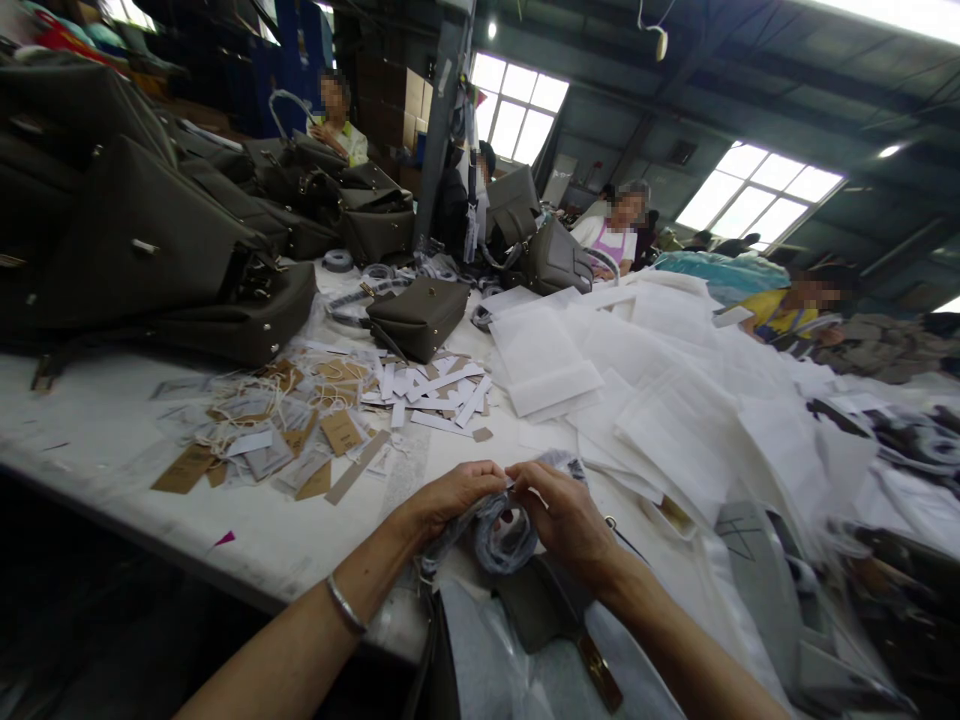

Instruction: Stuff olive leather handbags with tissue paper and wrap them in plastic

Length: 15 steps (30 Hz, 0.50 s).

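Observation:
My left hand (465, 492) and my right hand (559, 515) meet at their fingertips over a coiled, plastic-wrapped bag strap (504, 545). Fingers of both are closed at the top of the coil. A loose length of the wrapped strap runs down beneath my left hand. Below lies a dark handbag (534, 605) with a pale grey sheet (487, 640) and a gold-coloured metal piece (600, 672). What exactly sits between the fingertips is too small to make out.
Cardboard hang tags (341, 432) and white paper strips (435, 390) litter the table (300, 540). White sheets or pouches (637, 350) pile up at the right. Dark handbags (157, 240) are heaped at the left; a smaller bag (420, 318) stands mid-table. Several people work farther back.

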Each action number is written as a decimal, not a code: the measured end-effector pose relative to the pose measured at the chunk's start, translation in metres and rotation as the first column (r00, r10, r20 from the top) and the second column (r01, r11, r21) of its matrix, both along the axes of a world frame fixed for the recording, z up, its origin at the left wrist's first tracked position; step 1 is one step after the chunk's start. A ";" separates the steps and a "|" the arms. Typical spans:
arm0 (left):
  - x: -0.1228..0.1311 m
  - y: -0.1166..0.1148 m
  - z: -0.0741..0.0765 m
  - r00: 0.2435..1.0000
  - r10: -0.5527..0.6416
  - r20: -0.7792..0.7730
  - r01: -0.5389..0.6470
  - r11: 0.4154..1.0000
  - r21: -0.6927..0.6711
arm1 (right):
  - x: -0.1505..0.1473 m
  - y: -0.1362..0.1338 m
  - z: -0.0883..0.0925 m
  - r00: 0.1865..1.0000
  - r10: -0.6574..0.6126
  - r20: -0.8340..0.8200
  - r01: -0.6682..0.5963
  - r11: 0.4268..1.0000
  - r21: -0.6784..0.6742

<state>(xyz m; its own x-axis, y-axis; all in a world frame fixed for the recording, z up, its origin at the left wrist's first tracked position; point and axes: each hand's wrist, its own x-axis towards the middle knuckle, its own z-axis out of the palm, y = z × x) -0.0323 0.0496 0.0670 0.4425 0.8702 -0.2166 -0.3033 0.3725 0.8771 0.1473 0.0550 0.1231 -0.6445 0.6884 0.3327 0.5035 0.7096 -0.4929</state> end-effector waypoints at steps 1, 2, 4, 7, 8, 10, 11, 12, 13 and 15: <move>0.000 0.000 0.000 1.000 0.002 -0.012 -0.002 1.000 0.015 | 0.000 0.001 0.000 1.000 -0.009 -0.004 0.009 0.999 -0.037; -0.001 -0.001 0.000 1.000 0.003 -0.027 -0.002 0.999 0.032 | -0.001 0.003 0.000 1.000 -0.018 -0.013 0.018 0.998 -0.068; -0.002 -0.002 0.001 0.998 0.000 -0.059 0.005 0.997 0.078 | -0.001 0.007 0.000 0.999 -0.045 -0.031 0.042 0.993 -0.107; -0.006 -0.002 0.002 0.992 -0.037 -0.119 0.057 0.984 0.169 | -0.003 0.013 0.001 0.999 -0.049 -0.020 0.046 0.992 -0.119; -0.007 -0.002 0.002 0.988 -0.050 -0.145 0.079 0.976 0.201 | -0.003 0.015 0.002 0.999 -0.040 0.003 0.040 0.993 -0.110; -0.009 -0.001 0.002 0.978 -0.059 -0.202 0.112 0.958 0.262 | -0.004 0.017 0.003 0.997 -0.019 0.071 0.025 0.996 -0.089; -0.010 0.000 0.002 0.971 -0.051 -0.232 0.119 0.950 0.288 | -0.004 0.018 0.004 0.994 -0.013 0.105 0.022 0.996 -0.081; -0.010 0.000 0.002 0.965 -0.038 -0.260 0.121 0.943 0.311 | -0.004 0.018 0.004 0.991 -0.013 0.131 0.023 0.997 -0.078; -0.010 0.000 0.001 0.958 -0.020 -0.286 0.118 0.937 0.330 | -0.005 0.019 0.004 0.989 -0.017 0.147 0.028 0.997 -0.078; -0.008 0.000 -0.001 0.943 0.027 -0.333 0.102 0.926 0.363 | -0.005 0.019 0.001 0.988 -0.030 0.154 0.044 0.995 -0.091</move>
